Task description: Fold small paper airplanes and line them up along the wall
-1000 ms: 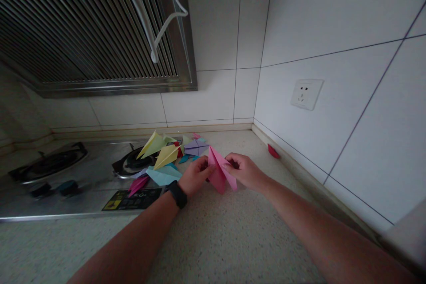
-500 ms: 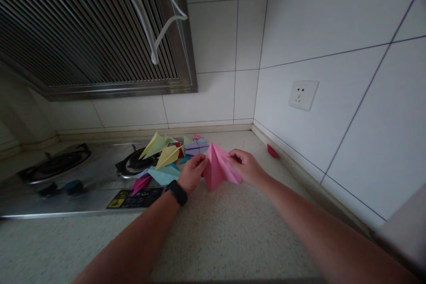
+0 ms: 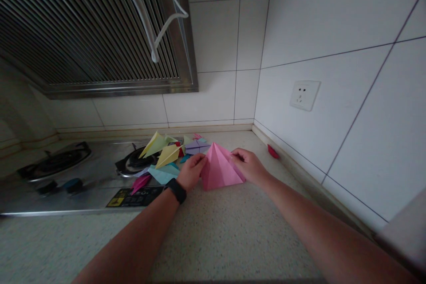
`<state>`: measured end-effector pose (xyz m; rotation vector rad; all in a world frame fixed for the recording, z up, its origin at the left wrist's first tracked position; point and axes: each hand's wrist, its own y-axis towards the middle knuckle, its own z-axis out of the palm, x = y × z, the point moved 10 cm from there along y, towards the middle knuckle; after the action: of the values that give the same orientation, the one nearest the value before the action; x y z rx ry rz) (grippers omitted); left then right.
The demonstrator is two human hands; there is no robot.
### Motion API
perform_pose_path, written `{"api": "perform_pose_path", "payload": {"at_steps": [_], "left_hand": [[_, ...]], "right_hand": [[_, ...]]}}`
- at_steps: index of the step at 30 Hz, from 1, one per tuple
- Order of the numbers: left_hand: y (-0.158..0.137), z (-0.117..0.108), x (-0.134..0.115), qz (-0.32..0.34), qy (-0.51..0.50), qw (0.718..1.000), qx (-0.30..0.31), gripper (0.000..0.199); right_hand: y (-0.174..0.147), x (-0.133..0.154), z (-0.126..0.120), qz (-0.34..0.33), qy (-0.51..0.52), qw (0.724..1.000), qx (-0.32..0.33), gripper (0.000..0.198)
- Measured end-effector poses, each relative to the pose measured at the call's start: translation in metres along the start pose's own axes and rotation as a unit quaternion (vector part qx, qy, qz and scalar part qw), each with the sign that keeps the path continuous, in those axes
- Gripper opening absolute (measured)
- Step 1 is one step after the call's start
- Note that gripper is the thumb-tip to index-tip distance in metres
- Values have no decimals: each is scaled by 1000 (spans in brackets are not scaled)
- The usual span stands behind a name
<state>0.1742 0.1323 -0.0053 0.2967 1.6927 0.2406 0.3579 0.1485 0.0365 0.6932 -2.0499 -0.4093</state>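
A creased sheet of pink paper (image 3: 221,171) is stretched between my two hands just above the speckled counter, its peak pointing away from me. My left hand (image 3: 192,171) pinches its left edge; a black watch is on that wrist. On the opposite side, my right hand (image 3: 248,164) grips the right edge between thumb and fingers. Just beyond my left hand lies a heap of folded papers, among them a yellow one (image 3: 167,155), a light blue one (image 3: 163,174), a purple one (image 3: 196,147) and a magenta one (image 3: 141,183).
A steel gas stove (image 3: 96,199) with two burners occupies the left, under a slatted range hood (image 3: 100,31) with a white cable (image 3: 143,9) hanging down. A small red folded paper (image 3: 273,151) rests by the right wall, below a socket (image 3: 305,95).
The pink paper has spread wider and flatter; its deep folds have opened and its lower edge now runs nearly straight. Both hands keep their hold, the right shifted slightly rightward.
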Motion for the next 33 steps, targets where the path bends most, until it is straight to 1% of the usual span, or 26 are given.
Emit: {"api": "perform_pose_path", "payload": {"at_steps": [5, 8, 15, 33], "left_hand": [[1, 0, 3, -2, -4, 1000, 5, 29], [2, -1, 3, 4, 3, 1000, 5, 29], [2, -1, 1, -6, -15, 1000, 8, 28], [0, -4, -4, 7, 15, 1000, 2, 30]], "right_hand": [[1, -3, 0, 3, -4, 1000, 4, 22], [1, -2, 1, -3, -3, 1000, 8, 20], [1, -2, 0, -3, -5, 1000, 10, 20], [1, -1, -2, 0, 13, 1000, 7, 19]]}}
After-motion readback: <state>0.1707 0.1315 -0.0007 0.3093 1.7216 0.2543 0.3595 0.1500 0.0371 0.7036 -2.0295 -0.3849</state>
